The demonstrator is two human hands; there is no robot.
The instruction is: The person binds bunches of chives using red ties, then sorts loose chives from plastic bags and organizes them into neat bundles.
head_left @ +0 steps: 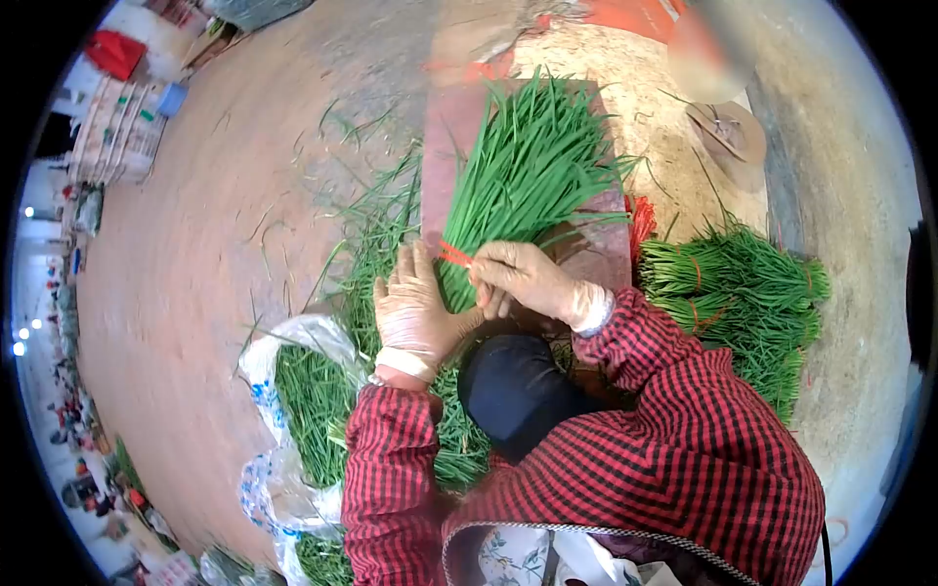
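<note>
One slim red band (453, 255) pinched in the right hand (523, 278), across long, bladelike leaves (532, 166) — with left hand (418, 308) beside them, straight-fingered, unclenched.

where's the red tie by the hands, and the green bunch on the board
Red tie (456, 254): head view, its exposed strip.
Green bunch (532, 161): head view, middle of the leaves.

Left: open floor (195, 293), room to pass. Upper centre: leafy bundle (532, 166) takes up much of board (445, 137). Obstacles: plastic bag (318, 333) lower left, stacked bundles (738, 303) right, dark knee (518, 391) below centre.
</note>
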